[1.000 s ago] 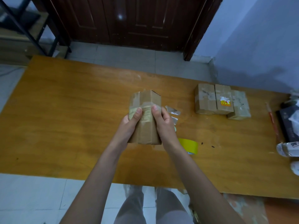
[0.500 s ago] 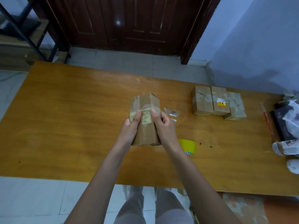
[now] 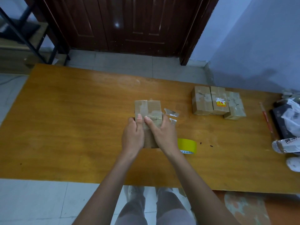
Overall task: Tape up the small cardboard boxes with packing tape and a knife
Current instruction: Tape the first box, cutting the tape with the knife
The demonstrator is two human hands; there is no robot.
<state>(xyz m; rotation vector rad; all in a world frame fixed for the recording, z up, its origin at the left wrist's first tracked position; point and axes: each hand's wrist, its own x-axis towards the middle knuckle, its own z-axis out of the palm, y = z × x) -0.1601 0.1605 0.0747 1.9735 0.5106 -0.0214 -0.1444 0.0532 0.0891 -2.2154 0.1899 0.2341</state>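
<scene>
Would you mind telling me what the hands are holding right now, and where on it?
Both hands, left hand and right hand, grip the small cardboard box around its near half, thumbs pressing its taped top.

Legible markings, head view:

- Middle of the three small boxes [image 3: 219,101] at right of surface [image 3: 81,127]: red-and-yellow sticker [image 3: 221,103] on top face. It carries print, too small to read.
- Left of those boxes: dark scribbles on top, not decipherable.
- Roll of yellow tape [image 3: 188,145]: row of small dark marks along the white core rim, unreadable.
- Plastic-wrapped bottle [image 3: 286,144] at right edge: large dark characters on a white label, cut off; cannot make them out.
</scene>
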